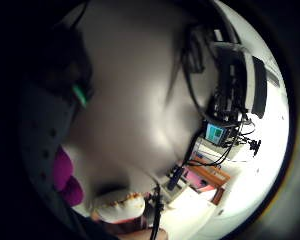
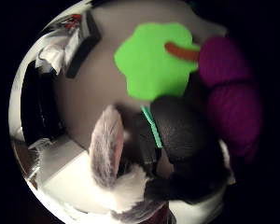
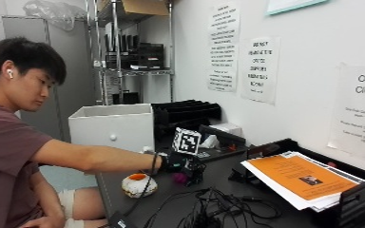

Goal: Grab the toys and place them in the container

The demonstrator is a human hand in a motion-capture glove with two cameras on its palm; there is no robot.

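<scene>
A white and orange plush toy [image 3: 139, 185] is seen lying near the table's [image 3: 233, 190] front edge, not yet collected. Just beside it, the gloved right hand [image 3: 181, 164] is lowered over a purple knitted toy [image 2: 233, 102] with a flat green felt leaf [image 2: 151, 60]; whether the fingers are closed on it cannot be told. No container is identifiable, so the task is judged barely begun.

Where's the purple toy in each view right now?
Outside view: purple toy on the dark table, under the gloved right hand.
Thumb side palm view: it sits beside the green leaf shape.
Little finger side palm view: it lies at the dark edge.
Shared landmark: the white round toy.
</scene>
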